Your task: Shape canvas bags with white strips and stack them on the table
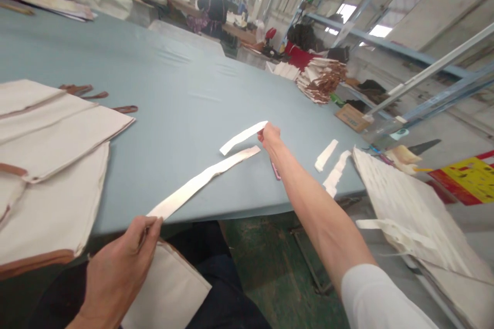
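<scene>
My left hand (129,252), at the table's front edge, pinches the near end of a long white fabric strip (204,179). The strip runs away across the table to the right. Farther off, my right hand (269,135) is closed on the right end of a shorter white strip (243,136), which lies just beyond the long one. Beneath my right forearm a small pink object (275,170) is partly hidden. A cream fabric piece (165,288) with a brown edge rests on my lap, below my left hand.
Cream fabric pieces (50,133) with brown trim are stacked on the blue-grey table (162,92) at left. Two short white strips (327,155) lie to the right, near a cream stack (409,205). Behind are a fabric pile (321,79), a cardboard box (351,117) and another person (213,7).
</scene>
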Tool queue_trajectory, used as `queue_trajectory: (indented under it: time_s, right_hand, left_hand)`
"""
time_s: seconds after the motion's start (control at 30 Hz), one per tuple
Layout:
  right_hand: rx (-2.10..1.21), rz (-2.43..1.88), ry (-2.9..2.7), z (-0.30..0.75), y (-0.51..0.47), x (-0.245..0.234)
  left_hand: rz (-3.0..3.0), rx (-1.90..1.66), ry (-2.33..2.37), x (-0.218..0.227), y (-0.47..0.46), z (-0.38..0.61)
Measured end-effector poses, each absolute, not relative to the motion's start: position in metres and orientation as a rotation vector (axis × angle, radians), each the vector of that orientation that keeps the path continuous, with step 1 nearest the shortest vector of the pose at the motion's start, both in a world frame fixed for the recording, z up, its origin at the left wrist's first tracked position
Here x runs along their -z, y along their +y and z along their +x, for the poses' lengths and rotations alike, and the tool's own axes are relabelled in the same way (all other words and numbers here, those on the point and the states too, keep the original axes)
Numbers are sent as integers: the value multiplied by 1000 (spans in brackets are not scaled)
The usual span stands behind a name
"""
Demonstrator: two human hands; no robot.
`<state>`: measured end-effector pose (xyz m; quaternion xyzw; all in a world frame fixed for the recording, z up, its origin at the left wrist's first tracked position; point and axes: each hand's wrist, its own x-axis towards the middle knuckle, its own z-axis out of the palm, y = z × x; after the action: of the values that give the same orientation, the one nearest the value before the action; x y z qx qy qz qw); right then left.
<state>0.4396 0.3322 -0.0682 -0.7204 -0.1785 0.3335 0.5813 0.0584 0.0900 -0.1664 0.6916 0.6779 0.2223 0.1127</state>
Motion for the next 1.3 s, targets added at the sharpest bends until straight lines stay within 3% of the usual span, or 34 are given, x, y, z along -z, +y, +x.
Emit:
queue_trajectory:
  time_s: [0.23,0.67,0.9,1.1,1.3]
  right_hand:
    - [-731,-1570,-481,440,325,40]
    - [-1182,-1166,-884,322,200,-47]
    - [-1501,-934,-800,259,128,-32]
    - [-1484,-792,-714,229,65,-1]
    - [-1344,-994,-502,243,2,42]
  left_hand:
    - [1926,-679,1968,160,89,62]
    - [1701,-920,1860,143,93,59]
    - [1471,-955,1490,130,40,82]
    - [1096,-1043,1134,120,19,102]
    - [884,-1235,1073,113,7,103]
